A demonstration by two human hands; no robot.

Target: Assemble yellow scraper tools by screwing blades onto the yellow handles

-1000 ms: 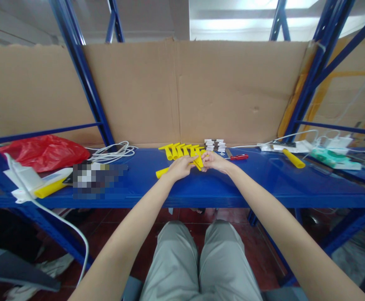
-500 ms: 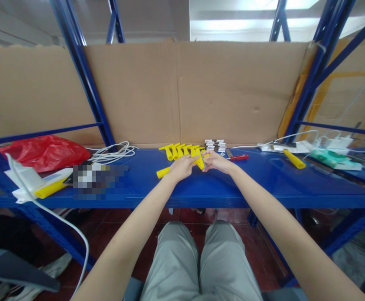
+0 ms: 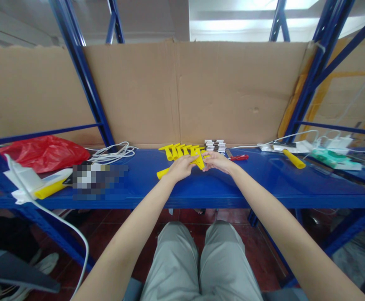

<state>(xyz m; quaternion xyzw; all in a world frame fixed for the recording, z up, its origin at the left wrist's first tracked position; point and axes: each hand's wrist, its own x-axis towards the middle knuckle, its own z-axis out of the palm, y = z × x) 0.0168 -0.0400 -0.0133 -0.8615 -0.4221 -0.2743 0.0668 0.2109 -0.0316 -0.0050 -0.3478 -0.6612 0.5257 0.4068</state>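
A yellow T-shaped scraper [image 3: 198, 160] is held just above the blue shelf between my two hands. My left hand [image 3: 181, 167] wraps round its handle, whose yellow end sticks out to the left. At the wide head of the scraper, my right hand [image 3: 213, 161] has its fingers closed on the right side. Those fingertips are partly hidden, so any small part between them cannot be made out. Behind my hands stands a row of several similar yellow scrapers [image 3: 170, 152]. A red-handled screwdriver [image 3: 239, 157] lies right of my right hand.
Small white-and-dark pieces [image 3: 215, 146] are stacked by the cardboard wall [image 3: 232, 92]. Another yellow handle [image 3: 294, 159] and a green packet [image 3: 335, 159] lie to the right. A red plastic bag [image 3: 46, 152] and coiled white cable [image 3: 115, 152] are left. Blue posts frame the shelf [image 3: 264, 179].
Both hands stay almost in place on the scraper, with only a slight shift of the left fingers. At lower left, another person's shoe has moved a little.
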